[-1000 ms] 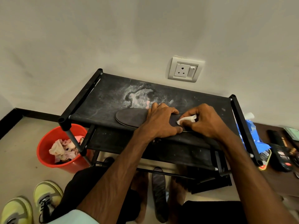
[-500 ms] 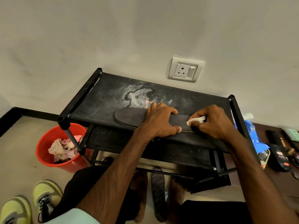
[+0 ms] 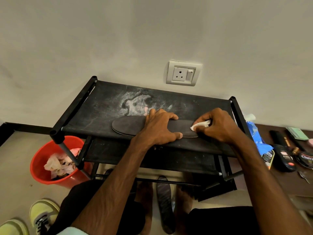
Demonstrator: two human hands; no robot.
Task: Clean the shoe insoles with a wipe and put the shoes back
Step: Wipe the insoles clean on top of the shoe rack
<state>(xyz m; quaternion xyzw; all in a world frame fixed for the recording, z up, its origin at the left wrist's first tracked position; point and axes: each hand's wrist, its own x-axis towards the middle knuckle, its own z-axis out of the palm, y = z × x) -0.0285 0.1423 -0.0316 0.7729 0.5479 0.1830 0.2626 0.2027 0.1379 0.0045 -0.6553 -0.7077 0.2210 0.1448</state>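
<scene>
Insole [image 3: 128,124] lies flat along the front edge of the rack's [image 3: 105,106] top shelf. Left hand [image 3: 159,128] spans its middle and pins it, with fingers bent over the far edge and thumb on the near edge. Right hand [image 3: 218,126] is at the insole's right end, fingers curled and pinching a white wipe [image 3: 199,125] against it. Second insole [image 3: 163,200] lies on the floor under the rack, a red bucket [image 3: 42,167] of crumpled paper stands by the rack's left front leg, and yellow shoes [image 3: 44,212] sit nearer left.

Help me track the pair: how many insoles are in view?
2. One insole lies on the rack's top shelf; the second insole lies on the floor below it. Others may be hidden.
</scene>
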